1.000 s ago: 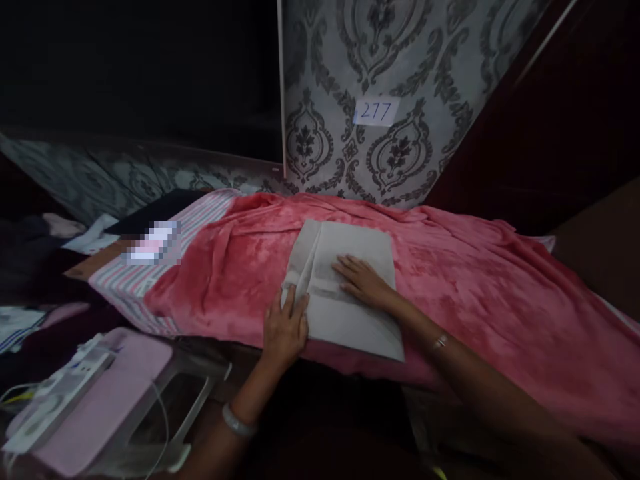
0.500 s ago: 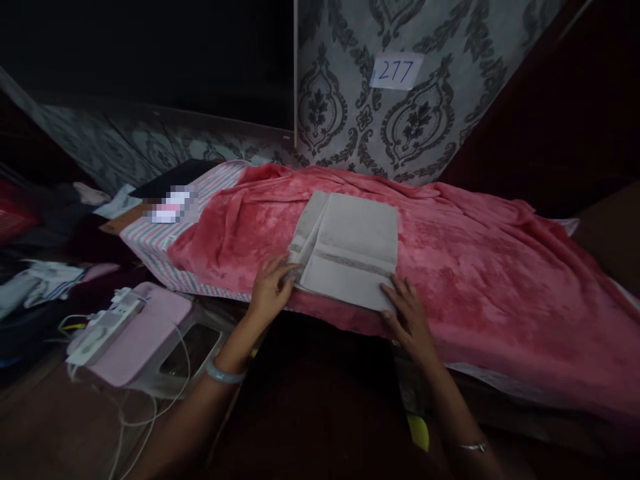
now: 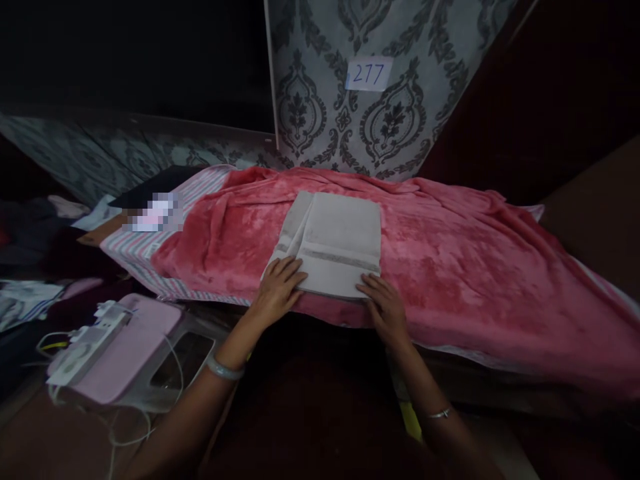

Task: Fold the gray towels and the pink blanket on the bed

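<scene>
A pale grey, flat folded piece (image 3: 343, 227), stiff-looking and with a darker band across it, lies near the front edge of the red blanket (image 3: 450, 267). I cannot tell whether it is a collapsed fabric box or something else. Its left part has a slanting fold. My left hand (image 3: 277, 287) rests on its front left corner, fingers stretched out and lying flat. At the front right corner, my right hand (image 3: 385, 303) touches the piece with its fingers extended. Neither hand is closed around it.
Left of me, a pink-topped stool (image 3: 123, 353) carries a white power strip (image 3: 90, 347) with cables hanging down. A dark screen (image 3: 135, 67) and a paper marked 277 (image 3: 369, 73) are on the patterned wall. Clothes (image 3: 30, 300) lie in a heap at far left.
My left hand has shifted from gripping the left edge to lying flat on the front left corner. My right hand remains at the front right corner. The view has swung slightly right.
</scene>
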The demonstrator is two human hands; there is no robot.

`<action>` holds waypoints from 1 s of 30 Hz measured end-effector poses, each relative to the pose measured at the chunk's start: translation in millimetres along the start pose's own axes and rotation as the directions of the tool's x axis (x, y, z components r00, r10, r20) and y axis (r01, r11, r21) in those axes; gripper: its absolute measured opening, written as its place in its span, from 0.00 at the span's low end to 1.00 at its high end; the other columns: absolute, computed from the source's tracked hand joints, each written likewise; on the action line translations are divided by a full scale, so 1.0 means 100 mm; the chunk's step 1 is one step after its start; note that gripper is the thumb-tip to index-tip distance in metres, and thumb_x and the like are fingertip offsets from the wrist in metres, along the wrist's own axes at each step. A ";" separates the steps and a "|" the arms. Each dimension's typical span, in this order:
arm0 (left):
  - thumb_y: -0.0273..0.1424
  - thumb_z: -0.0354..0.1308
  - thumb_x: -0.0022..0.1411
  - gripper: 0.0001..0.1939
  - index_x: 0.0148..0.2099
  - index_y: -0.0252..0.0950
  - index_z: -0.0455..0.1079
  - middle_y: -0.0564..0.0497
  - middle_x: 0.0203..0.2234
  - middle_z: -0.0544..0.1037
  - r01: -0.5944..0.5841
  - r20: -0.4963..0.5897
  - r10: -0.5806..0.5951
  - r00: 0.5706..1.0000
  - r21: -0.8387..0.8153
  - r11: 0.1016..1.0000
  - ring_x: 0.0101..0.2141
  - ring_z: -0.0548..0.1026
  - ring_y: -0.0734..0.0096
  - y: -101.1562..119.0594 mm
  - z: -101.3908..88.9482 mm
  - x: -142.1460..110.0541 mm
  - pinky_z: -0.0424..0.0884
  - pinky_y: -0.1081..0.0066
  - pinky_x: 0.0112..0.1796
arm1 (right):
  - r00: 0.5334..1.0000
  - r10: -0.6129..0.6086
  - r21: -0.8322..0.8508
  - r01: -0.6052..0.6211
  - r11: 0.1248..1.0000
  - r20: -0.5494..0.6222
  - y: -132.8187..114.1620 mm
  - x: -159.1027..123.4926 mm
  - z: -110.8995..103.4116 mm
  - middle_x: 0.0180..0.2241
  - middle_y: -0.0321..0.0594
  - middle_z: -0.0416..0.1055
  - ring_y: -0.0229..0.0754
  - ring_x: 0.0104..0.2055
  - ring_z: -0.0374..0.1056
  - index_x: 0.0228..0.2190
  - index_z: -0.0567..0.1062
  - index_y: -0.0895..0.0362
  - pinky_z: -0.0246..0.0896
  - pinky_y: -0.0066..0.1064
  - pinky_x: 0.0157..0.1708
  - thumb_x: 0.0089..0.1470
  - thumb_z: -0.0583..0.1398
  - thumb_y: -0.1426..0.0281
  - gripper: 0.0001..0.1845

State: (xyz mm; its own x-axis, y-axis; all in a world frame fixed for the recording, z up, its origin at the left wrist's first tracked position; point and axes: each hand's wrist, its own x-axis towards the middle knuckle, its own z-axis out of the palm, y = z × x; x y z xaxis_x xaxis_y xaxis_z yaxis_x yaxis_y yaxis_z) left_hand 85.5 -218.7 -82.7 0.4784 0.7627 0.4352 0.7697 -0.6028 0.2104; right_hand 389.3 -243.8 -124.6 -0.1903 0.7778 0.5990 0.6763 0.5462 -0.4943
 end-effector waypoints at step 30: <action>0.33 0.49 0.70 0.12 0.38 0.37 0.72 0.46 0.36 0.74 0.066 0.015 -0.065 0.998 -0.043 0.997 0.40 0.71 0.59 0.07 0.05 0.38 0.67 0.60 0.41 | 0.991 -0.123 -0.208 0.110 0.972 -0.050 -0.32 0.15 0.18 0.49 0.47 0.71 0.49 0.48 0.66 0.40 0.80 0.52 0.67 0.46 0.47 0.64 0.55 0.72 0.12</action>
State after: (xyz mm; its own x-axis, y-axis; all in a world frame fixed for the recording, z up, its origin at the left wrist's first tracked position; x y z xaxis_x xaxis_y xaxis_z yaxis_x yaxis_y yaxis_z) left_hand 111.5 -192.4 -69.0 0.4333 0.8038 0.4077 0.7807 -0.5608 0.2758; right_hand 352.0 -244.1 -111.8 -0.2364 0.6884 0.6858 0.7843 0.5518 -0.2835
